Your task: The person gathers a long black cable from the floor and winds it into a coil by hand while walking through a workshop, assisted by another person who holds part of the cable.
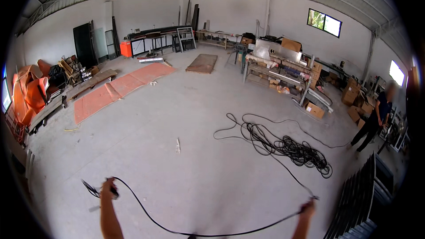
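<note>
A long black cable (152, 216) hangs in a low curve between my two hands. My left hand (107, 189) is closed around it at the lower left, with a few short loops sticking out on its left side. Off to the lower right, my right hand (307, 208) grips the same cable, its fingers slightly blurred. From there the cable runs back to a tangled cable pile (292, 148) on the concrete floor. A single strand leads from the pile toward a person at the right.
A person (378, 115) in dark clothes stands at the right. Dark metal frames (354, 199) lean near my right side. Farther back are a loaded workbench (274, 73), cardboard boxes (314, 109), a reddish sheet (126, 86), a brown board (202, 63) and orange items (33, 90).
</note>
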`<state>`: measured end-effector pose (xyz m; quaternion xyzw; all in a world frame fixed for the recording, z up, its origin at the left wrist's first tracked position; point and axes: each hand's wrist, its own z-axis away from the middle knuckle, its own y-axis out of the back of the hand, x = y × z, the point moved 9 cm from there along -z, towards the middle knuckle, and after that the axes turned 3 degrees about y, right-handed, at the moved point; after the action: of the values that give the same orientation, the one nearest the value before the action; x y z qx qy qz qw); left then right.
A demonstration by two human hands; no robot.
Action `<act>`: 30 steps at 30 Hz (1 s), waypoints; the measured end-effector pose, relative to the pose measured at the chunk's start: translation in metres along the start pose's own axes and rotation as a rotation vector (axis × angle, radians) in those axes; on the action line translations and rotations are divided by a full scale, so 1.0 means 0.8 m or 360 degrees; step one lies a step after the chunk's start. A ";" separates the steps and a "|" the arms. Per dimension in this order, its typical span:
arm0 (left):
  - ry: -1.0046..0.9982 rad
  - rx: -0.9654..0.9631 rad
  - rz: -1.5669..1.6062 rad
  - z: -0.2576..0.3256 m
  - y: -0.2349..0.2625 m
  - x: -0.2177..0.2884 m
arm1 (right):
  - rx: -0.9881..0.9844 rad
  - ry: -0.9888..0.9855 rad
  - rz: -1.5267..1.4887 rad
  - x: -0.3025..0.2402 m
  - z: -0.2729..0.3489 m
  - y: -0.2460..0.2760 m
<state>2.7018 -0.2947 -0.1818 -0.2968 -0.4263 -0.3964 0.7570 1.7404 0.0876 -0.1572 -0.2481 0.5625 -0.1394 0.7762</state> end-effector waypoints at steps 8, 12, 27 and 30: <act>0.0486 -0.1343 -0.0169 0.264 -0.341 -0.155 | -0.1864 -0.1394 -0.0145 0.346 0.511 -0.329; 0.0929 -0.1908 -0.0212 0.349 -0.378 -0.129 | -0.1584 -0.1612 -0.0447 0.347 0.450 -0.389; -0.0097 -0.0469 -0.0605 0.107 -0.107 0.103 | 0.0182 -0.0597 -0.0902 -0.045 0.035 0.075; -0.0107 -0.0218 -0.0297 0.054 -0.020 0.122 | 0.0427 0.0082 -0.0482 -0.188 -0.007 0.197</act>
<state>2.7015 -0.3027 -0.0742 -0.3200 -0.4492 -0.4832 0.6800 1.6762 0.2928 -0.1228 -0.2206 0.5148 -0.3345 0.7579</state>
